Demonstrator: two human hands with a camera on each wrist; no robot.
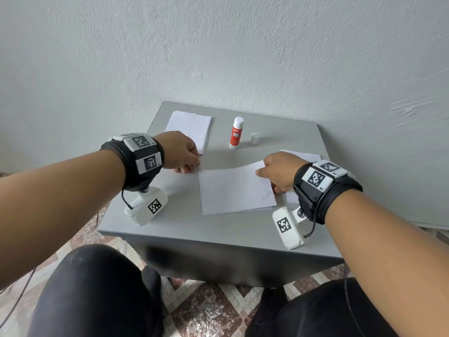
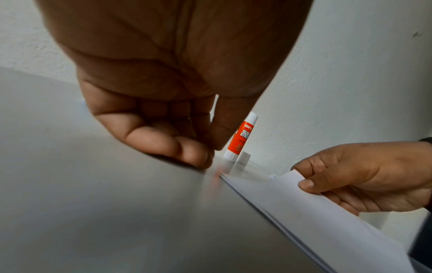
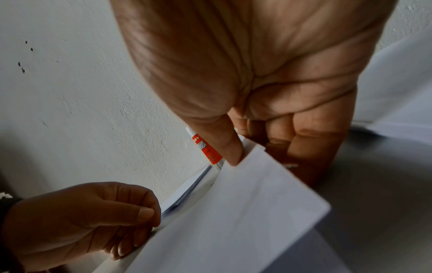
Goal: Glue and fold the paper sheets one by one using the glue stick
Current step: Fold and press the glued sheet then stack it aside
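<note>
A white paper sheet [image 1: 233, 190] lies in the middle of the grey table [image 1: 194, 229], with a second layer showing along its near edge. My left hand [image 1: 194, 165] has curled fingers and pinches the sheet's far left corner. My right hand [image 1: 260, 170] pinches the far right corner between thumb and fingers and holds it raised off the table. The right wrist view shows the thumb [image 3: 231, 153] on top of the sheet [image 3: 233, 221]. An orange and white glue stick [image 1: 236, 135] stands upright behind the sheet. Its white cap [image 1: 254, 138] stands beside it.
A stack of white sheets [image 1: 188, 127] lies at the table's back left, just beyond my left hand. More white paper [image 1: 303, 156] lies under and behind my right hand at the right edge. A grey wall rises directly behind the table. My knees are at the front edge.
</note>
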